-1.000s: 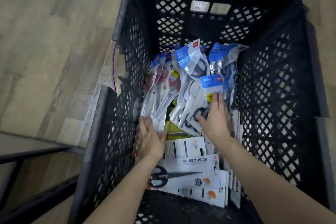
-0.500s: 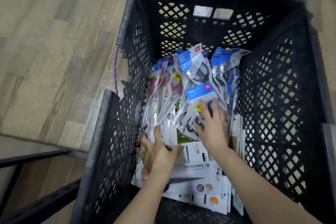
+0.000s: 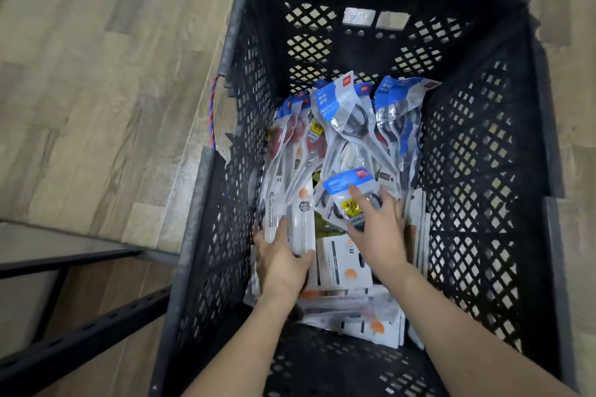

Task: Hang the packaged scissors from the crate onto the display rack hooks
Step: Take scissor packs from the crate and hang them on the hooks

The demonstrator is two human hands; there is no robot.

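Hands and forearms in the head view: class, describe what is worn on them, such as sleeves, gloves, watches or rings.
Both the left hand and the right hand are bare, with no gloves. No ring, watch or bracelet shows on either. Both forearms are uncovered right down to the bottom edge of the picture, so no sleeve is in view. No markings or cables show on them.

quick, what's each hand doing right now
Left hand: grips a white scissors pack inside the crate.
Right hand: open, fingers spread on a blue-topped scissors pack.
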